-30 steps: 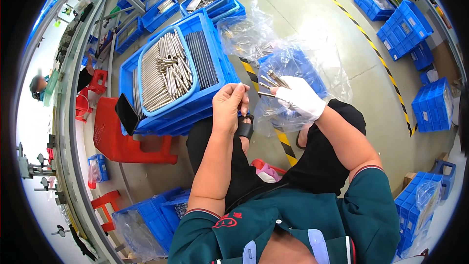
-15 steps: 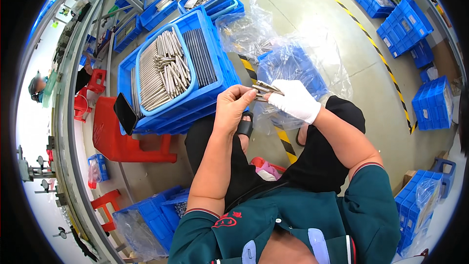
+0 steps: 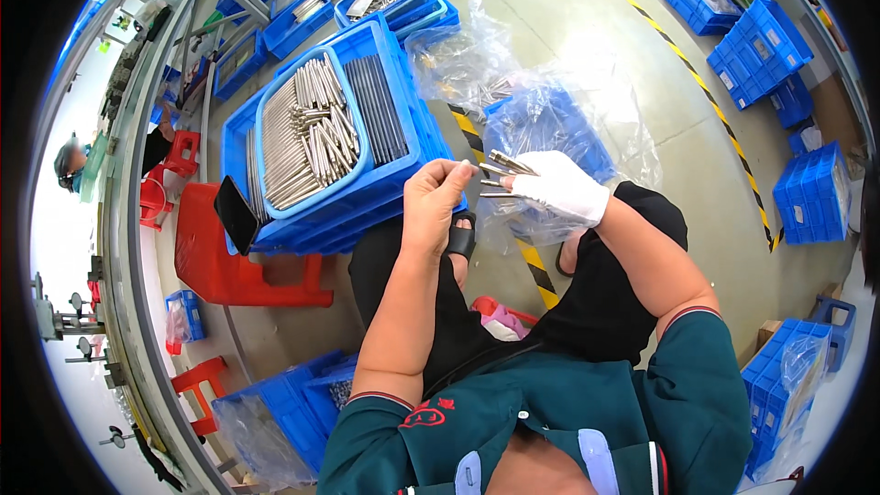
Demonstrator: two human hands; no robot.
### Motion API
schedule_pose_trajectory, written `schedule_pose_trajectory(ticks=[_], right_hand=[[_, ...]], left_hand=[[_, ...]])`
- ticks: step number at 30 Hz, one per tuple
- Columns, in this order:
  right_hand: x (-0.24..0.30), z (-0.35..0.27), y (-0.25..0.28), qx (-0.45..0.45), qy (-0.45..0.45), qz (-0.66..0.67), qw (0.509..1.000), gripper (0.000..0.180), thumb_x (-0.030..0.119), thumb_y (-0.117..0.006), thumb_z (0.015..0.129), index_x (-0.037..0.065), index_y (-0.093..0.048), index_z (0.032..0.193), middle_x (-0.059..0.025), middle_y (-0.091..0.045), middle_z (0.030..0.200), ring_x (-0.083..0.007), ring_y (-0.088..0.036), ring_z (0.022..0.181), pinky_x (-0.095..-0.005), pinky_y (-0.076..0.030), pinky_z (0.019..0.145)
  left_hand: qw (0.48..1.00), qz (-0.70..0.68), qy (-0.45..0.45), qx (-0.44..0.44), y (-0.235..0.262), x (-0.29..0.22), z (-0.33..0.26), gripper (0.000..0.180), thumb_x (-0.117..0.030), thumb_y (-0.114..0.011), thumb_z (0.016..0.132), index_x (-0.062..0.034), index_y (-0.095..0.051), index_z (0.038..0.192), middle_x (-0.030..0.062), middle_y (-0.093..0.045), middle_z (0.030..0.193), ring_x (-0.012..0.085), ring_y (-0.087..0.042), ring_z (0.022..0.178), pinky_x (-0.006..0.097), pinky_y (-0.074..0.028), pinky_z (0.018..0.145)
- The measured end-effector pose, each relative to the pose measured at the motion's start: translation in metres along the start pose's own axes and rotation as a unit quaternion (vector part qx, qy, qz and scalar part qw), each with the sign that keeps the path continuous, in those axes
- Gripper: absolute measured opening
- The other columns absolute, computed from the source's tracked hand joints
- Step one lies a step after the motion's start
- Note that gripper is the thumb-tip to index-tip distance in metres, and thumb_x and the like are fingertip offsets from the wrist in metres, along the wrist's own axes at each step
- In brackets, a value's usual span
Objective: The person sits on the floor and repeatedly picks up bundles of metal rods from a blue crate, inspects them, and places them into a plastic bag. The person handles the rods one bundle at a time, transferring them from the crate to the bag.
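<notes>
Metal pins (image 3: 500,179), gloved right hand (image 3: 564,191), clear bags (image 3: 513,101)

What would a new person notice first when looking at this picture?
Probably the two hands raised at the centre: the right hand, in a white glove, holds several thin metal pins fanned out, and the bare left hand pinches at their tips. Just left of them, a blue crate on a red stool holds a tray full of shiny metal rods.
</notes>
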State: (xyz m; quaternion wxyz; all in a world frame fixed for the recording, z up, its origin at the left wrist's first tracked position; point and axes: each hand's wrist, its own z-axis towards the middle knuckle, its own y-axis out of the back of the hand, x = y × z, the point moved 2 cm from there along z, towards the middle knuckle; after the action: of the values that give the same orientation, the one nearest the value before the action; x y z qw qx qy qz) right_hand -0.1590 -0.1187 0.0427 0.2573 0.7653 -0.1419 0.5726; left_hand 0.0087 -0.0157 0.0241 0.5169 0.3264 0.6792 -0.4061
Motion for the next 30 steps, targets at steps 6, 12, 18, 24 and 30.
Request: schedule_pose_trajectory(ticks=[6, 12, 18, 24, 30], right_hand=[[0.008, -0.002, -0.005, 0.064, -0.052, 0.000, 0.997, 0.036, 0.038, -0.062, 0.085, 0.002, -0.060, 0.079, -0.0023, -0.050, 0.063, -0.0104, -0.044, 0.059, -0.0281, -0.038, 0.054], [0.010, -0.004, -0.006, 0.090, -0.055, 0.048, 0.993, 0.035, 0.037, -0.063, 0.084, 0.003, -0.061, 0.079, -0.0003, -0.050, 0.063, -0.0090, -0.043, 0.059, -0.0264, -0.036, 0.052], [0.012, -0.003, -0.008, 0.071, -0.026, 0.041, 0.996, 0.033, 0.034, -0.063, 0.085, 0.003, -0.058, 0.073, 0.0019, -0.047, 0.057, -0.0065, -0.039, 0.054, -0.0255, -0.032, 0.048], [0.013, -0.005, -0.001, 0.072, -0.028, -0.010, 0.997, 0.033, 0.034, -0.062, 0.086, 0.003, -0.058, 0.074, 0.0015, -0.047, 0.059, -0.0065, -0.039, 0.055, -0.0252, -0.032, 0.049], [0.013, -0.006, -0.002, 0.082, -0.058, 0.016, 0.995, 0.037, 0.037, -0.057, 0.090, 0.002, -0.059, 0.077, -0.0007, -0.049, 0.061, -0.0093, -0.041, 0.058, -0.0278, -0.035, 0.052]], left_hand=[[0.999, -0.032, 0.020, 0.036, -0.003, 0.002, 0.000, 0.015, -0.014, -0.065, 0.087, 0.0004, -0.064, 0.084, -0.0009, -0.054, 0.067, 0.0053, -0.040, 0.055, 0.021, -0.030, 0.051], [0.996, -0.013, 0.042, 0.078, 0.000, -0.003, -0.002, 0.014, -0.013, -0.068, 0.084, 0.0007, -0.064, 0.085, -0.0001, -0.056, 0.069, 0.0054, -0.043, 0.057, 0.021, -0.034, 0.053], [0.997, 0.028, 0.029, 0.064, 0.003, -0.004, -0.003, 0.019, -0.017, -0.069, 0.084, 0.0013, -0.065, 0.087, -0.0017, -0.058, 0.071, 0.0037, -0.047, 0.064, 0.019, -0.037, 0.057], [0.998, 0.047, -0.038, 0.009, 0.001, -0.005, -0.004, 0.016, -0.014, -0.066, 0.086, 0.0019, -0.065, 0.087, -0.0030, -0.056, 0.071, 0.0031, -0.044, 0.064, 0.019, -0.035, 0.057], [0.998, 0.021, -0.053, 0.011, -0.001, -0.008, -0.004, 0.017, -0.016, -0.066, 0.086, 0.0006, -0.065, 0.085, -0.0020, -0.058, 0.075, 0.0026, -0.045, 0.064, 0.019, -0.036, 0.055]])
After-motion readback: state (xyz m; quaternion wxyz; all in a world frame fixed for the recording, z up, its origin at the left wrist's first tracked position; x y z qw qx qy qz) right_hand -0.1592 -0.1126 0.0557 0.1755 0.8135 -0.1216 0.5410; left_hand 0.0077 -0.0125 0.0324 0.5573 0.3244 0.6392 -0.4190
